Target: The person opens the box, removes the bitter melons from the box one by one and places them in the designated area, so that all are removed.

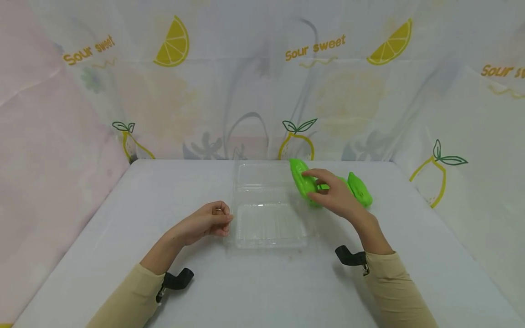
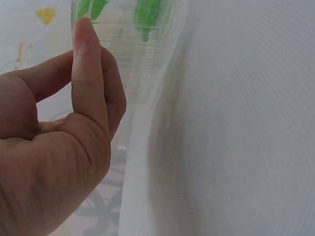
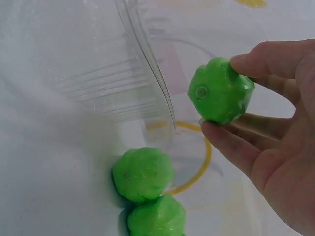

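Observation:
A bright green, lumpy toy vegetable, long and pointed like a bitter gourd, is pinched by my right hand between thumb and fingers. It is held up by the right side of an open clear plastic clamshell box. In the right wrist view its round end faces the camera, apart from the box wall. My left hand pinches the box's left edge between thumb and bent fingers. Thumb and edge meet at the top of the left wrist view, where green shows through the clear plastic.
Two more green toy vegetables lie close together right of the box, one nearer and one lower in the right wrist view. The white tabletop ends at a lemon-print cloth backdrop.

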`<state>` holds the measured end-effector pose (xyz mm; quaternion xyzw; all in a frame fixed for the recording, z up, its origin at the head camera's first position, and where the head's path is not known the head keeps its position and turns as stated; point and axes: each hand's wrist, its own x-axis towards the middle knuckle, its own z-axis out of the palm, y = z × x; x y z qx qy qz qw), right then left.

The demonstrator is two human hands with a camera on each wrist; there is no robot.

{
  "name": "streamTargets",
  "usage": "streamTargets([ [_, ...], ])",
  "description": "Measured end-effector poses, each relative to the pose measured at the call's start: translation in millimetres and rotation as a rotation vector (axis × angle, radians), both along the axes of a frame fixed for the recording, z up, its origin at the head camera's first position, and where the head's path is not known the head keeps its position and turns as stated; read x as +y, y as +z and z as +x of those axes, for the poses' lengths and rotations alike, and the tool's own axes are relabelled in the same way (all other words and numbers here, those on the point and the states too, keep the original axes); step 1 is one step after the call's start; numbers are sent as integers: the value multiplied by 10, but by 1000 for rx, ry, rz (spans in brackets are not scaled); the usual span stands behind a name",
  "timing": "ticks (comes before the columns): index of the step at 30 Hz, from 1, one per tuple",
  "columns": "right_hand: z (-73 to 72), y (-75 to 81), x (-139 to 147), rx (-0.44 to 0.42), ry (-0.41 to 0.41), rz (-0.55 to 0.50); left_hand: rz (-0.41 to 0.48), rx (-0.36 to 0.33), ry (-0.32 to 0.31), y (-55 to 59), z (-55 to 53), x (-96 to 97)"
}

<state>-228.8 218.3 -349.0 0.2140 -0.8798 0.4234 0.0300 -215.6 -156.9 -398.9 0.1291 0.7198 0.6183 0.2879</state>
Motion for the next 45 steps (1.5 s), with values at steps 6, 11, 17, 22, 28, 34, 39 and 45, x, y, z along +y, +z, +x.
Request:
streamTargets([
  [6,-7,8,55,4,-26,6,-2,1,-3,-6,-1,-6],
  [11,-20,13,103,14,-39,12,-7,0,-3,5,2,0],
  [17,-39,25,166,18,-69,20,-10,3,-4,1,-3,-5],
  [22,-36,53,213,20,-115,55,-5,2,-2,-12,-6,-10],
  [28,-31,71,271,38,-135,60,3,0,-2,-40,-16,-20],
  [34,-29,64,349,37,-154,87,1,4,-4,-43,-16,-20],
  [39,-38,72,410,20,-170,92,5,5,-5,-41,-12,-18],
  [45,-42,90,482,42,-173,78,6,8,-10,-39,-15,-14],
])
